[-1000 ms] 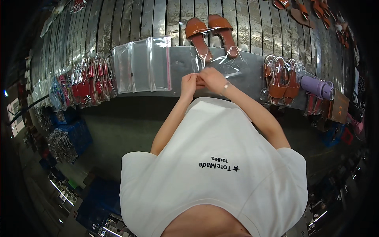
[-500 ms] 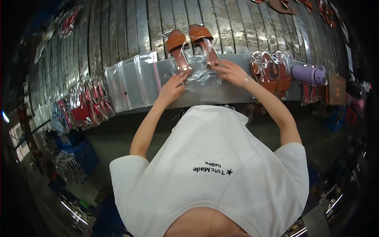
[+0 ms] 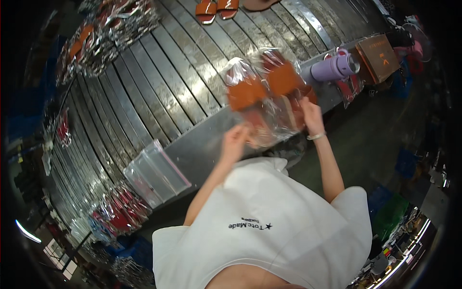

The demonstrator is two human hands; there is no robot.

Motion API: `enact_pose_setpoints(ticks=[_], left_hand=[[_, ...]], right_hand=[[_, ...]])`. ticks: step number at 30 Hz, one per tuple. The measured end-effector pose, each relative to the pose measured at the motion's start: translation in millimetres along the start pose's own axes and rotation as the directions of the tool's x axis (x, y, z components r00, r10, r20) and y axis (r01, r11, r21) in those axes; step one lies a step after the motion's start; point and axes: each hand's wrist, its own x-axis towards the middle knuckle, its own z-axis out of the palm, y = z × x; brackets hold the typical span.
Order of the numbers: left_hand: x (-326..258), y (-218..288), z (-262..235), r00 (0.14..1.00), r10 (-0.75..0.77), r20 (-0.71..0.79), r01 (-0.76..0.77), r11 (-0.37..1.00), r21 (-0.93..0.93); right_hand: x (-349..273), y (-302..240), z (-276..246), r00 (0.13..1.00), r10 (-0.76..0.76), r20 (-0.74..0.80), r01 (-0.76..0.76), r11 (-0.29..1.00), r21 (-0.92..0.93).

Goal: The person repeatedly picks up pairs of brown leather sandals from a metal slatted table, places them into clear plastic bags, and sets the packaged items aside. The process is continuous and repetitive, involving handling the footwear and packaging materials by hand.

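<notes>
A pair of sandals with wide orange-brown straps, wrapped in clear plastic, is held over the bench edge, tilted with the toes away from me. My left hand (image 3: 235,140), slightly blurred, pinches the heel end of the left sandal (image 3: 246,96) with its plastic. The right sandal (image 3: 282,79) is in my right hand (image 3: 312,117), whose fingers are closed at the side near its heel. Loose film crinkles around both sandals. Behind the right sandal, part of another brown sandal (image 3: 308,92) shows; the held pair hides most of it.
A stack of clear plastic bags (image 3: 156,173) lies on the grey ledge (image 3: 199,142) at left, beside wrapped red sandals (image 3: 120,209). At right stand a purple tumbler (image 3: 332,67) and a brown box (image 3: 378,59). More brown sandals (image 3: 207,12) sit on the slatted conveyor (image 3: 159,82).
The sandals have come up off the ledge, nearer to me and to the right, with both hands now closed on them. The view has turned, so the conveyor slants.
</notes>
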Motion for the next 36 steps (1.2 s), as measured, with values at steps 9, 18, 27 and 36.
enact_pose_setpoints(ticks=[9, 18, 27, 36], left_hand=[[200.8, 69.4, -27.8, 0.997, -0.045, 0.069, -0.022, 0.666, 0.745], [501.1, 162.6, -128.6, 0.945, 0.130, 0.302, -0.216, -0.445, 0.869], [239.7, 155.3, -85.7, 0.940, 0.285, -0.186, -0.314, 0.938, -0.149], [12.0, 73.5, -29.8, 0.863, 0.340, -0.373, -0.471, 0.807, -0.356]], right_hand=[[37.8, 55.7, -45.7, 0.946, -0.063, -0.317, -0.108, 0.863, -0.494], [35.3, 68.5, -52.0, 0.872, -0.019, -0.489, -0.213, 0.885, -0.413], [37.3, 20.5, -33.4, 0.771, -0.507, -0.385, -0.128, 0.469, -0.874], [-36.5, 1.0, 214.1, 0.652, 0.062, 0.756, -0.283, 0.945, 0.166]])
